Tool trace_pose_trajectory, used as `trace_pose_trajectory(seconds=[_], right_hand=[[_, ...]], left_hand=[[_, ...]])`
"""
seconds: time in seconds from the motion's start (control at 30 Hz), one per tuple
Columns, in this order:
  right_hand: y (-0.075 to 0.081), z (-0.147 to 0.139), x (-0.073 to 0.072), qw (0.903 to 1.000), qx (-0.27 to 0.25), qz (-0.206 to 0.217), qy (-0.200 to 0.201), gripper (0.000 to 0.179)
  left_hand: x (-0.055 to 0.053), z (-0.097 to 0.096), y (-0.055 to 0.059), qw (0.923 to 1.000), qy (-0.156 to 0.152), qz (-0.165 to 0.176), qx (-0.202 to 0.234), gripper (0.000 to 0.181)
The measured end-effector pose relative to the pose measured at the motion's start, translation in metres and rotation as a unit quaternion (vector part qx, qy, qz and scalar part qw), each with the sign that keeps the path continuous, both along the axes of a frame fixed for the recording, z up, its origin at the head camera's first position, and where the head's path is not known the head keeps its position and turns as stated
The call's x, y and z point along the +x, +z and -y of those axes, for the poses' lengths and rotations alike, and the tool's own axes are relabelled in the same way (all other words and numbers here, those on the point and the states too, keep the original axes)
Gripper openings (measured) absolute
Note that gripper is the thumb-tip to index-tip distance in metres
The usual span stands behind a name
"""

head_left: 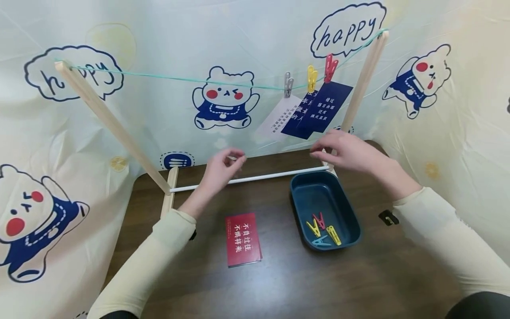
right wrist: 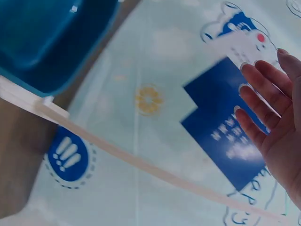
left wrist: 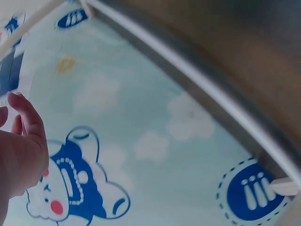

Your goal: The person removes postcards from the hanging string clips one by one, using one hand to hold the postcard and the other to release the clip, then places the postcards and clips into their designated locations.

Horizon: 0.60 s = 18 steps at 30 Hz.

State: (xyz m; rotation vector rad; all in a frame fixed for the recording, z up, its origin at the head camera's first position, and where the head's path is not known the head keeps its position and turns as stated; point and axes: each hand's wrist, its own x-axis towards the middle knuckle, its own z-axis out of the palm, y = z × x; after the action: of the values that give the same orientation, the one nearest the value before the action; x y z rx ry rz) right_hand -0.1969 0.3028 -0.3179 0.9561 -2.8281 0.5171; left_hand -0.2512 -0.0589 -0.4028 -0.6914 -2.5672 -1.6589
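Observation:
My left hand (head_left: 224, 170) is in the air over the white rod, its fingers loosely bent with nothing seen in them. Below the hanging cards is my right hand (head_left: 344, 149), and the right wrist view shows its fingers spread and relaxed, holding nothing. Three cards hang from a green string (head_left: 171, 78): a white card (head_left: 279, 117) under a grey clothespin (head_left: 288, 84), a dark blue card (head_left: 296, 117) under a yellow clothespin (head_left: 312, 79), and another blue card (head_left: 328, 106) under a red clothespin (head_left: 330, 68). The blue cards overlap.
Wooden posts (head_left: 115, 128) carry the string, joined low down by a white rod (head_left: 263, 177). A dark blue tray (head_left: 354, 217) on the table (head_left: 191, 279) holds several clothespins (head_left: 334, 235). Red cards (head_left: 243, 239) lie left of it. A printed cloth (head_left: 167, 35) hangs behind.

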Motion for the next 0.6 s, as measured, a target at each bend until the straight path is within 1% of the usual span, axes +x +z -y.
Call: trace_pose_trajectory(seconds=[0.1, 0.2, 0.3, 0.4, 0.53, 0.6], right_hand=[[0.016, 0.000, -0.004, 0.9995, -0.005, -0.030, 0.003, 0.015], [0.034, 0.003, -0.010, 0.9980, -0.010, -0.061, 0.010, 0.014], [0.054, 0.008, -0.017, 0.9959, -0.017, -0.088, 0.014, 0.016], [0.073, 0.017, -0.024, 0.9929, -0.014, -0.117, 0.013, 0.020], [0.099, 0.030, -0.032, 0.9882, 0.005, -0.153, 0.009, 0.024], [0.110, 0.035, -0.036, 0.9864, 0.019, -0.164, 0.003, 0.027]], left_hand=[[-0.014, -0.006, 0.015, 1.0000, 0.005, -0.003, 0.008, 0.027], [-0.024, -0.014, 0.023, 0.9999, 0.008, -0.005, 0.005, 0.032], [-0.031, -0.023, 0.025, 0.9999, 0.010, -0.002, 0.002, 0.035], [-0.037, -0.031, 0.023, 0.9999, 0.012, -0.003, 0.004, 0.036], [-0.040, -0.041, 0.023, 0.9998, 0.012, 0.000, 0.016, 0.036], [-0.041, -0.046, 0.023, 0.9998, 0.012, 0.002, 0.019, 0.037]])
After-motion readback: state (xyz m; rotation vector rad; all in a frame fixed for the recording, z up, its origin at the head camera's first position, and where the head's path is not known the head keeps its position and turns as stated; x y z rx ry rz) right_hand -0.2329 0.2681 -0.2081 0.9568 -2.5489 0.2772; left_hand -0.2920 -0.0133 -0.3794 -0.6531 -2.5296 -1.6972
